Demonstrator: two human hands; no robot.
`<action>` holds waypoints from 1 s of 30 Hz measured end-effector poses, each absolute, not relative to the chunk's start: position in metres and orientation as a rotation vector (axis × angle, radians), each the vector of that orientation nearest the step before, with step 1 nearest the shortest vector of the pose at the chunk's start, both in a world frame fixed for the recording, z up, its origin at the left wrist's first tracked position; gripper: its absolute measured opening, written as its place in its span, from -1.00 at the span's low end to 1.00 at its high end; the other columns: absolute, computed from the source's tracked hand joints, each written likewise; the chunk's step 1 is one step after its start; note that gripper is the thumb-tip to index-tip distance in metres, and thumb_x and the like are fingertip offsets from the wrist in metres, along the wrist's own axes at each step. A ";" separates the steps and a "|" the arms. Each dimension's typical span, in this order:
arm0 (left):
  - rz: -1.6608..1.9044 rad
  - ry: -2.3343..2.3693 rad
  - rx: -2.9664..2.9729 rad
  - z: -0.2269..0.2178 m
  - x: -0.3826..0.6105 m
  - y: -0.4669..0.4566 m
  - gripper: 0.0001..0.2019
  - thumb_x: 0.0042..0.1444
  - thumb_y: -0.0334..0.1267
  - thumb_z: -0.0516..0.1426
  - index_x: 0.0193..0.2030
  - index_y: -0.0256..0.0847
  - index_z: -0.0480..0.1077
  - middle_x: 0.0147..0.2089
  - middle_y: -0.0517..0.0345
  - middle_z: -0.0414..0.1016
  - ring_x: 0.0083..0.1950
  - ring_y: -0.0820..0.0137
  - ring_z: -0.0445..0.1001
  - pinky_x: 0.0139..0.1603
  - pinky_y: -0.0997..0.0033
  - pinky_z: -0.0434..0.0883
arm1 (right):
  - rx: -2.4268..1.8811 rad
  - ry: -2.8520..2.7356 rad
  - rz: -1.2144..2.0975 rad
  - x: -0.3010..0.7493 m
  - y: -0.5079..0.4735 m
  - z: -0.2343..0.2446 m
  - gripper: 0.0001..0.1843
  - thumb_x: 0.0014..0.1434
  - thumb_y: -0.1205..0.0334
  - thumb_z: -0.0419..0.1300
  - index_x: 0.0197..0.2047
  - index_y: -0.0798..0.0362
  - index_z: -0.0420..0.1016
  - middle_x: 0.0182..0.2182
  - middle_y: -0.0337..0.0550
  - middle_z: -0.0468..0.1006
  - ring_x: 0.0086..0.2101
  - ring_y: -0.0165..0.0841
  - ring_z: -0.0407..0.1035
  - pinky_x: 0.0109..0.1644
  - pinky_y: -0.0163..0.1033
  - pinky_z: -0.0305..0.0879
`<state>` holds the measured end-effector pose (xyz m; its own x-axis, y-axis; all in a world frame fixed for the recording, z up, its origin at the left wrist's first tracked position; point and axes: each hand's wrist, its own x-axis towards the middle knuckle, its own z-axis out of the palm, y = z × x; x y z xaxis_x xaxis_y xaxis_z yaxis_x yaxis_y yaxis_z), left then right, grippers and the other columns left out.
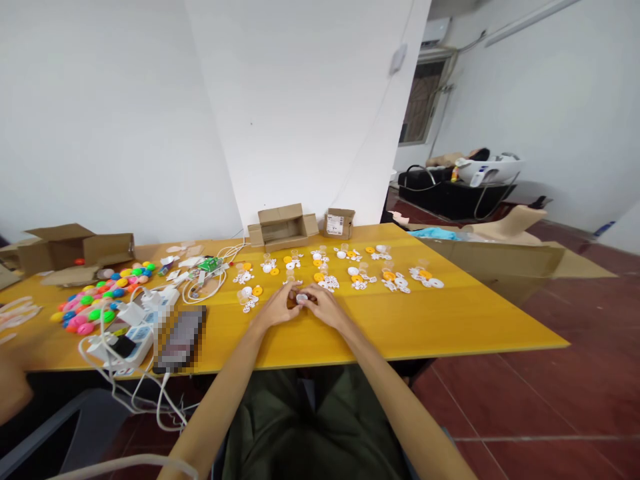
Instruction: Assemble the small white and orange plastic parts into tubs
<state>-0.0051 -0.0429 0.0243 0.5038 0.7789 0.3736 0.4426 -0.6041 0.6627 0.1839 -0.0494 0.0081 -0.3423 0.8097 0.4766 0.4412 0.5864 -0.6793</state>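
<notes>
Near the front middle of the yellow table (390,327), both hands come together around a small round piece of whitish or clear plastic (301,299). My left hand (281,307) grips it from the left with bent fingers. From the other side, my right hand (323,305) has its thumb and fingers on the same piece. Just beyond the hands lie several small groups of parts: orange discs (319,277), white discs (354,271), flat white cut-out pieces (327,283) and clear cups (389,265). Another group with an orange disc (257,291) sits left of my left hand.
On the left are a power strip (155,327) with plugs and white cables, a phone (181,339), many coloured balls (95,300) and an open carton (75,250). An open cardboard box (283,230) and a smaller box (339,223) stand along the back edge.
</notes>
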 end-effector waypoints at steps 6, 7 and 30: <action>0.931 1.031 2.223 0.030 -0.004 -0.045 -0.55 0.08 -0.35 0.17 0.15 -0.13 0.33 -0.15 0.13 0.54 -0.19 0.34 0.51 -0.03 0.30 0.47 | -0.999 -1.967 0.574 0.183 -0.050 0.009 -0.86 0.23 0.24 0.20 -0.19 -0.01 0.59 -0.25 -0.13 0.58 -0.21 -0.27 0.44 -0.08 -0.20 0.36; 0.952 1.066 2.206 0.031 -0.004 -0.044 -0.56 0.08 -0.37 0.15 0.14 -0.13 0.34 -0.17 0.14 0.54 -0.22 0.36 0.50 -0.06 0.32 0.47 | -1.000 -1.965 0.576 0.183 -0.051 0.009 -0.86 0.22 0.25 0.20 -0.18 -0.01 0.59 -0.25 -0.13 0.57 -0.21 -0.27 0.44 -0.09 -0.20 0.36; 1.133 1.413 2.333 0.023 -0.007 -0.031 -0.69 0.10 -0.50 0.10 -0.09 -0.10 0.54 0.00 0.01 0.54 0.11 0.14 0.43 0.23 0.01 0.36 | -0.995 -1.919 0.551 0.182 -0.049 0.005 -0.80 0.31 0.20 0.10 -0.18 -0.01 0.56 -0.24 -0.13 0.57 -0.21 -0.29 0.45 -0.06 -0.20 0.38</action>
<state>-0.0069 -0.0305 0.0225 0.2544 0.8211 0.5109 0.6773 -0.5284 0.5119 0.1817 -0.0490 0.0049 -0.2924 0.8143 0.5014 0.4241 0.5804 -0.6952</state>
